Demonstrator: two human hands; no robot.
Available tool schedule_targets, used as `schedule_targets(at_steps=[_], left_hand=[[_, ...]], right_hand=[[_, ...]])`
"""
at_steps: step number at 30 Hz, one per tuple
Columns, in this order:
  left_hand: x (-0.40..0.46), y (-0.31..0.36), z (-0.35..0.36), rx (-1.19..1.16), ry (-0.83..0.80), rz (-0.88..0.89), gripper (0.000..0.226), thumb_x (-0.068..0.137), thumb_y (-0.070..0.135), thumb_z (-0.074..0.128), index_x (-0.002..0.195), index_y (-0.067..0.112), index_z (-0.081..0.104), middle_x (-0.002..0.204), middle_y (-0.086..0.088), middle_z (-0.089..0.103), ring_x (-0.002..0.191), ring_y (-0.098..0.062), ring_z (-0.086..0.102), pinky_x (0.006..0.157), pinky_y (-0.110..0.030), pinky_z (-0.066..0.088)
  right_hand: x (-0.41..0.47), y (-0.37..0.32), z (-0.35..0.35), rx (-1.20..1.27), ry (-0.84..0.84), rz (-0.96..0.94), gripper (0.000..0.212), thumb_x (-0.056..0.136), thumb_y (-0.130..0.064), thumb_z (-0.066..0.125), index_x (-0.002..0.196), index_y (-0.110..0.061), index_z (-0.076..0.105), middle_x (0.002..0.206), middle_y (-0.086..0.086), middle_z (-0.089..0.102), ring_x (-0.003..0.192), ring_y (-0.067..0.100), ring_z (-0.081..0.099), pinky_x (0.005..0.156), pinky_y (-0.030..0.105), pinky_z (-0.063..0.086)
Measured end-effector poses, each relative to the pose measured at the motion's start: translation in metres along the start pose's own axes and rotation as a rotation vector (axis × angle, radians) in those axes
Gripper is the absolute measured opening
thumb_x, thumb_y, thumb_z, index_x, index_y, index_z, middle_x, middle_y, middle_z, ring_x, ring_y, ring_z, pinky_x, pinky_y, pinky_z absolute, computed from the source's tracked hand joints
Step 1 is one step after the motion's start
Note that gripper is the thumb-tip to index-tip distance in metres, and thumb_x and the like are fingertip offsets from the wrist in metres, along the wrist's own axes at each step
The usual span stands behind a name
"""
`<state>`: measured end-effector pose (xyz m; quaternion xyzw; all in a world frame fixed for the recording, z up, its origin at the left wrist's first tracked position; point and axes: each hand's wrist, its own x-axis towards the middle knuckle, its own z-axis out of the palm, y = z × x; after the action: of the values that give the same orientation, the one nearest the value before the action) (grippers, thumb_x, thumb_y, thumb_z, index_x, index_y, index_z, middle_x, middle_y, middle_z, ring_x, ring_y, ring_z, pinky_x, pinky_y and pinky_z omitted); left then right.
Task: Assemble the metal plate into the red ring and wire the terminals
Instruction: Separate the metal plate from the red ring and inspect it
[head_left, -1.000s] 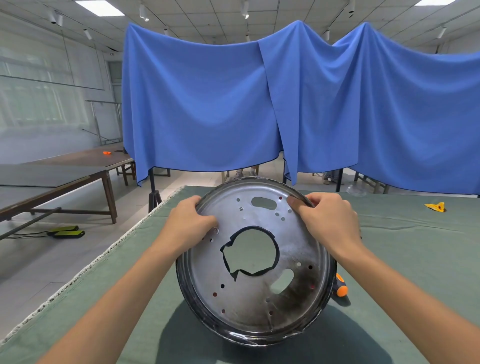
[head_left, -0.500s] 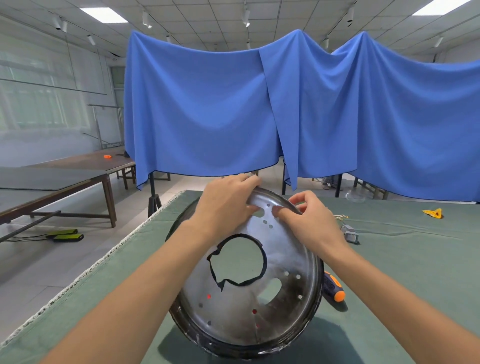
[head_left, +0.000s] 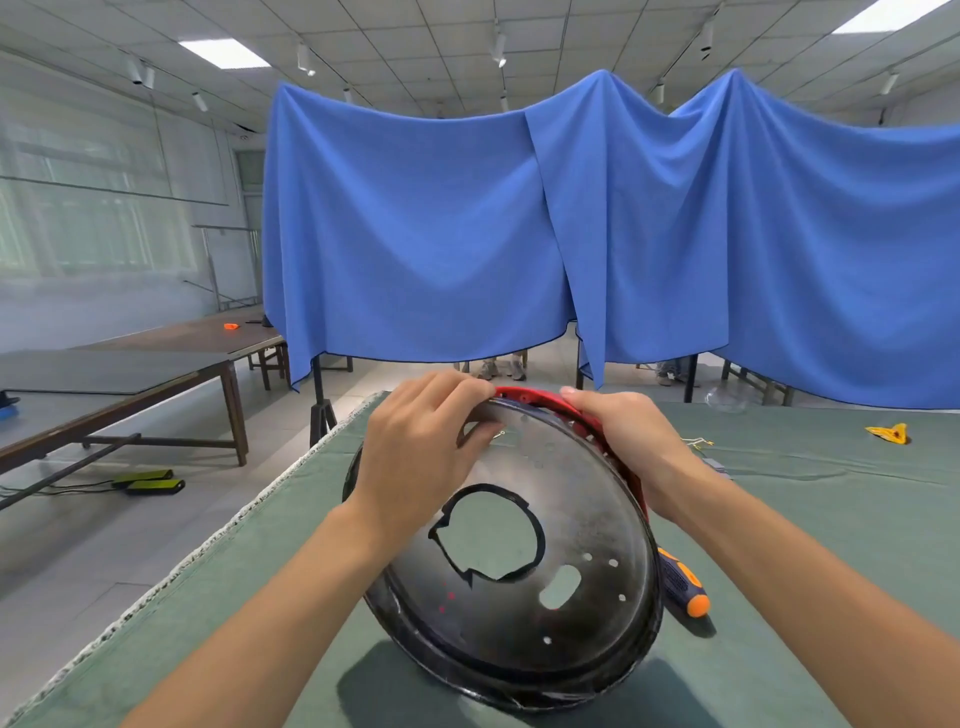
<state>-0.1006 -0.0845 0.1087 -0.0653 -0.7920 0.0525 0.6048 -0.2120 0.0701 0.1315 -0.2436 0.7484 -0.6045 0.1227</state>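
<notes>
Metal plate held tilted on its lower edge on the green table cover, upper edge up between both hands; left hand curled over the top-left rim, thumb on the plate face, fingers over the edge; right hand wrapped round the upper-right rim, gripping plate and red ring together. Change from a second ago: plate then faced the camera nearly square, hands spread on the face, no red visible; since then the left hand has travelled to the top edge and the plate has turned, exposing the ring as a red arc behind the rim by the right hand. Judgement: plate and ring are being seated together, fit not confirmed; wiring not begun. Screwdriver lies below the right wrist, partly behind the plate; thin wires just beyond the right hand.
</notes>
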Motion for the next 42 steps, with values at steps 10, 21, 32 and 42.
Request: schedule_targets(at_steps=[10, 21, 32, 42], left_hand=[[0.000, -0.001, -0.010, -0.031, 0.120, 0.075, 0.021, 0.081, 0.020, 0.071, 0.095, 0.013, 0.057, 0.084, -0.006, 0.069, 0.074, -0.022, 0.065, 0.063, -0.032, 0.053], [0.022, 0.002, 0.000, -0.011, -0.179, -0.286, 0.021, 0.074, 0.033, 0.079, 0.086, 0.017, 0.072, 0.073, 0.002, 0.072, 0.067, -0.023, 0.066, 0.057, -0.033, 0.051], [0.035, -0.006, 0.021, 0.014, -0.462, -0.423, 0.026, 0.085, 0.036, 0.067, 0.106, 0.022, 0.070, 0.088, -0.004, 0.071, 0.086, -0.027, 0.058, 0.071, -0.034, 0.044], [0.038, -0.009, 0.027, 0.060, -0.504, -0.438, 0.016, 0.085, 0.028, 0.064, 0.096, 0.018, 0.070, 0.085, -0.005, 0.068, 0.082, -0.027, 0.056, 0.063, -0.031, 0.037]], right_hand=[[-0.011, -0.014, 0.001, -0.139, 0.038, -0.178, 0.039, 0.093, -0.032, 0.053, 0.067, -0.008, 0.070, 0.056, 0.000, 0.045, 0.053, 0.013, 0.034, 0.058, 0.026, 0.027], [-0.003, -0.017, -0.003, 0.023, -0.051, -0.021, 0.033, 0.090, -0.033, 0.059, 0.068, -0.012, 0.069, 0.067, 0.009, 0.062, 0.059, 0.022, 0.056, 0.063, 0.031, 0.041], [0.005, -0.010, -0.011, -0.102, -0.168, -0.207, 0.072, 0.068, -0.082, 0.046, 0.107, -0.025, 0.067, 0.090, -0.010, 0.064, 0.090, 0.012, 0.058, 0.098, 0.039, 0.041], [0.016, -0.009, -0.002, -0.425, -0.019, -0.401, 0.028, 0.082, -0.019, 0.069, 0.110, -0.026, 0.069, 0.102, -0.008, 0.070, 0.097, 0.011, 0.064, 0.076, 0.019, 0.045]])
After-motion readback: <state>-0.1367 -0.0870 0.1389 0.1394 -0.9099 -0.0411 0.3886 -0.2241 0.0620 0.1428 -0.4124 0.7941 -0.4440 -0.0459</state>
